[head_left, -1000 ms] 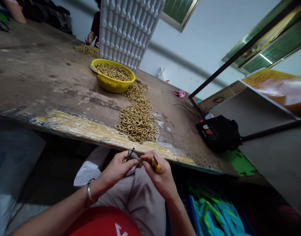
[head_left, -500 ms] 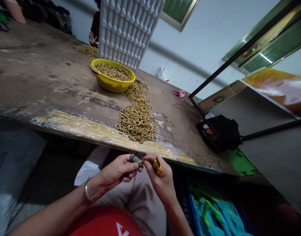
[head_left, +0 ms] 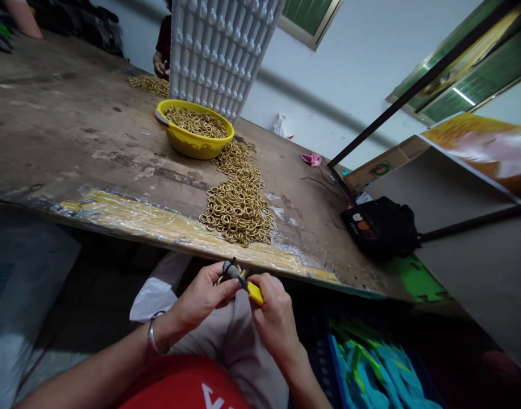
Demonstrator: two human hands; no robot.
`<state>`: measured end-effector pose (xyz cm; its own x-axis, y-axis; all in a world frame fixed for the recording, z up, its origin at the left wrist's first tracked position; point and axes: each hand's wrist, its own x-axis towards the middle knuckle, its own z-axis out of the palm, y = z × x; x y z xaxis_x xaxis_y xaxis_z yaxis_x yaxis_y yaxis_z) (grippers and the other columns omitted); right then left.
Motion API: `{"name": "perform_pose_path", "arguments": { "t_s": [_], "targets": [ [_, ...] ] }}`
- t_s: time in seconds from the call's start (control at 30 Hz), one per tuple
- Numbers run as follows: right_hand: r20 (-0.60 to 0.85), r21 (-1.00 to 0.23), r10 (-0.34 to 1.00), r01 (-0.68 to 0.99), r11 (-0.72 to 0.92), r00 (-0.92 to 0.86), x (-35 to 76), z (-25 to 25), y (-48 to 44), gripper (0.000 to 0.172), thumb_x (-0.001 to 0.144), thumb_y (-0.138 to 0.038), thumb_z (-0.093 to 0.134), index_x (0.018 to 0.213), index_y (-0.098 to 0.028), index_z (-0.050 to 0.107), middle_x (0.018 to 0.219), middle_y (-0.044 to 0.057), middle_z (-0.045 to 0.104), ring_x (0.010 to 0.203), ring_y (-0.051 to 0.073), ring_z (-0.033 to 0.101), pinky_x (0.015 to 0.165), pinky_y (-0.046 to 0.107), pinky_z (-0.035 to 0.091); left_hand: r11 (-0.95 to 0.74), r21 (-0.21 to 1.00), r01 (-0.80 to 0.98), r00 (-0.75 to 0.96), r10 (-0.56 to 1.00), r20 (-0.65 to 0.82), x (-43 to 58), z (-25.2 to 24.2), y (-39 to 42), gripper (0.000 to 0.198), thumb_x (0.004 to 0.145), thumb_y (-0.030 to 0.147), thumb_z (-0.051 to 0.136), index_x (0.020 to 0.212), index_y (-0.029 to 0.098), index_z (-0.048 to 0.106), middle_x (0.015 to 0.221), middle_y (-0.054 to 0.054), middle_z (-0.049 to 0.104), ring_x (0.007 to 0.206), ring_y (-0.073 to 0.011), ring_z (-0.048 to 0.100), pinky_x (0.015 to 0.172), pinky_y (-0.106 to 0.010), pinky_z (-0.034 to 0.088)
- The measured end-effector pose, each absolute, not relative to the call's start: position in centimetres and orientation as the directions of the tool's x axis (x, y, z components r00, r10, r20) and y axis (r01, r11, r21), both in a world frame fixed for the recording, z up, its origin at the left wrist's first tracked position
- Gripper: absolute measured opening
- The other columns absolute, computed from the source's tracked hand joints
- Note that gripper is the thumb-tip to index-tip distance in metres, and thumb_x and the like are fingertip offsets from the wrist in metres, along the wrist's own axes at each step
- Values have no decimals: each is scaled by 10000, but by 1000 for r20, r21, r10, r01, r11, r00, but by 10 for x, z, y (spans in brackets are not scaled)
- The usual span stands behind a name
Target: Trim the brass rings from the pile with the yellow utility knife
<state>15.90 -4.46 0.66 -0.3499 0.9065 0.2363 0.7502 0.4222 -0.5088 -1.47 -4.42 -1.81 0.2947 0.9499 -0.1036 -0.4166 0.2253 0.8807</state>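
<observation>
Below the table's near edge, over my lap, my left hand (head_left: pixel 201 295) pinches a small bundle of brass rings (head_left: pixel 221 278) with a dark tie around it. My right hand (head_left: pixel 274 315) is closed on a yellow-handled tool (head_left: pixel 254 292) whose tip meets the bundle. A loose heap of brass rings (head_left: pixel 238 204) lies on the wooden table (head_left: pixel 73 136) just ahead of my hands. Farther back a yellow bowl (head_left: pixel 192 145) is full of the same rings.
A tall white moulded tray stack (head_left: pixel 220 45) stands behind the bowl. Another person's hand (head_left: pixel 160 69) works by a second ring pile (head_left: pixel 150 85) at the far side. A black bag (head_left: pixel 382 227) sits at the right; blue-green items (head_left: pixel 379 369) lie on the floor.
My hands have drawn closer together. The yellow tool has swung from upright in my right hand to pointing left against the ring bundle.
</observation>
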Motion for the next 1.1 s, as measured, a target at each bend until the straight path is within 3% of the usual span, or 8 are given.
{"name": "perform_pose_path", "arguments": {
  "t_s": [0.63,0.9,1.0,1.1],
  "targets": [
    [236,-375,911,833,407,-339,158,-1,-44,363,714,37,422,952,-179,593,838,46,597,776,198,561,685,284,376,156,937,-312,306,950,-56,-17,-20,-45,284,863,401,637,790,153,521,635,57,378,567,-80,288,508,-211,244],
    [226,-305,895,845,440,-384,160,-11,-37,187,889,-79,443,947,-179,590,806,41,621,715,181,572,645,270,350,78,972,-220,321,947,-4,-20,-17,-41,135,845,259,594,784,143,565,678,32,459,619,-102,360,578,-224,317],
    [160,-190,946,932,309,-282,177,-22,-21,242,850,-32,449,968,-172,607,826,59,654,697,182,582,616,272,318,34,982,-188,354,935,35,-27,-4,-45,113,825,213,588,738,150,552,687,29,457,645,-110,379,613,-229,337],
    [119,-107,991,991,80,-67,203,-30,3,169,862,-80,476,878,-165,622,697,44,635,592,171,547,561,267,264,-15,993,-120,432,899,66,-38,4,-47,149,801,226,619,698,153,539,722,20,475,692,-121,418,647,-232,355]
  ]
}}
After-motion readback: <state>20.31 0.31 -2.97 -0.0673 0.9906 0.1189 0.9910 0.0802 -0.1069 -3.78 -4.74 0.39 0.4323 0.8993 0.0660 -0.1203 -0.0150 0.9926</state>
